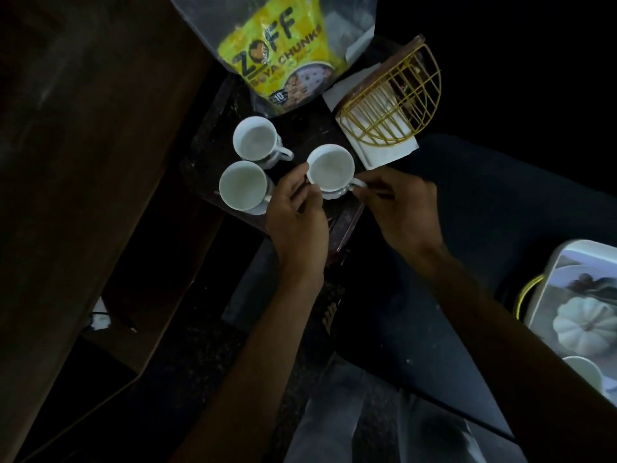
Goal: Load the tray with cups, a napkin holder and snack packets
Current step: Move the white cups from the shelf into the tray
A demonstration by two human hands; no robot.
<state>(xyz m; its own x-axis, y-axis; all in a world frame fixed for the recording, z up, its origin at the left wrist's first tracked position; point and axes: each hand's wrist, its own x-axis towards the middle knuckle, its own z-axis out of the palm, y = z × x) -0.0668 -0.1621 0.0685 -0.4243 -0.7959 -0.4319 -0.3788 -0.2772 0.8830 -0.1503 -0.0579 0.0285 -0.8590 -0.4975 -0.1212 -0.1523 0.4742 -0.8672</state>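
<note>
The right hand [405, 213] and the left hand [297, 215] reach forward from the bottom of the view and meet around the third cup [330, 171]: the right fingers [362, 188] pinch its handle, while the left fingers [300, 177] curl against its near-left side, so both hands are closed lightly on this 1 cup. It appears to rest on a small saucer on the dark tray [347, 215], though whether it is fully set down cannot be told. 2 more white cups, the far cup [254, 138] and the near-left cup [242, 185], already stand upright on the tray, just beside each other. The gold wire napkin holder [392, 105] with white napkins sits at the tray's far right corner, and a yellow snack packet [283, 58] leans at the far end. The loading looks nearly finished; likely only releasing this cup remains, and perhaps further packets, none of which are visible. A white bin [574, 295] of crockery sits at right.
</note>
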